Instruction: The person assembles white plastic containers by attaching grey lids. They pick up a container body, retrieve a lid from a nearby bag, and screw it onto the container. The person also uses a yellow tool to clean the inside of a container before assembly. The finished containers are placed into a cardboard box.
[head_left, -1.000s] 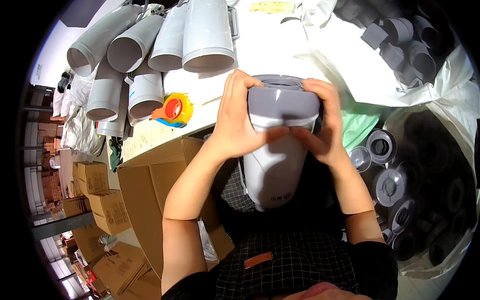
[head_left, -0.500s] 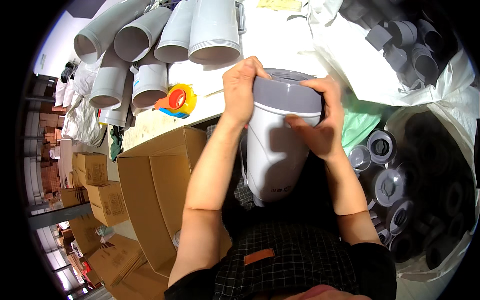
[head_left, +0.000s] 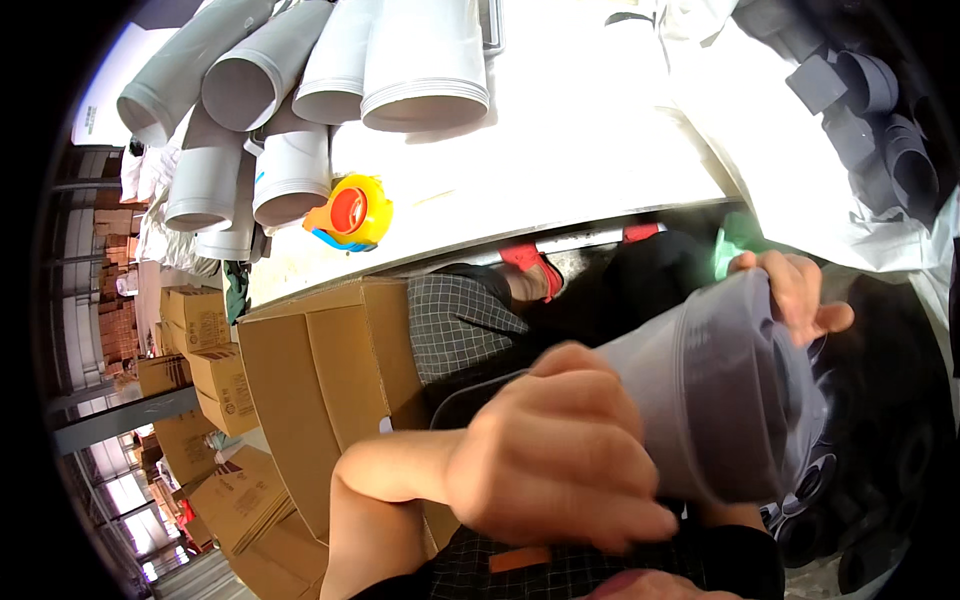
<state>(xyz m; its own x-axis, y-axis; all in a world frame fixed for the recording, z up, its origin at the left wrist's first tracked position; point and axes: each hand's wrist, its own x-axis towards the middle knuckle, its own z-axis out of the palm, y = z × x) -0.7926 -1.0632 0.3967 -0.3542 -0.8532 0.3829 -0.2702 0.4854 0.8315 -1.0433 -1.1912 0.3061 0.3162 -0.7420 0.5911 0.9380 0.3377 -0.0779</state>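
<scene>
A large light-grey jug [head_left: 650, 375] with a dark-grey collar [head_left: 735, 385] lies tilted above my lap, its top end pointing right. My right hand [head_left: 795, 295] grips the collar's far rim, fingers curled over the edge. In front of the jug's body is my left hand [head_left: 560, 450], curled into a fist and partly blurred by motion. Its palm is hidden, so I cannot tell whether anything is in it or whether it touches the jug. A thin dark loop, seemingly the jug's handle, shows behind that hand.
Several grey jugs [head_left: 425, 75] lie on the white table [head_left: 560, 140] near a yellow, red and blue tape dispenser [head_left: 377, 215]. An open cardboard box [head_left: 300, 390] stands at my left. White sacks [head_left: 850, 235] holding grey parts stand at right. A red shoe [head_left: 540, 270] shows beneath the table.
The jug has gone from nearly upright to tilted right, and moved right and closer. My left hand has left the collar and come down in front of the body; my right still grips the collar.
</scene>
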